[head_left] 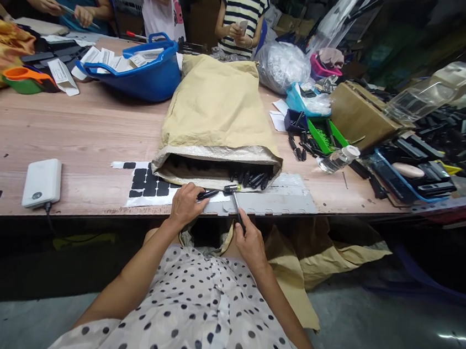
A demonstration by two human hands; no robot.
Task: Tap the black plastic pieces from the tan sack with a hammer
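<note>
Gripping at the table edge (88, 208): right hand (250, 238), hammer (230, 189); left hand (187, 204), black piece (209, 195).
Sack (219, 106) at twelve o'clock, woodgrain (108, 128) spreading toward ten.

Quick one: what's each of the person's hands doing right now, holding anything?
Left hand: closed, holding a slim black piece.
Right hand: closed around the handle of a small hammer.

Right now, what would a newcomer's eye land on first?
Probably the big tan sack lying on the table, its open mouth facing the wearer, with black pieces inside. Just in front of it, the right hand grips a hammer while the left hand holds a black rod. Left of the sack sits a bright blue basin with white boxes.
</note>
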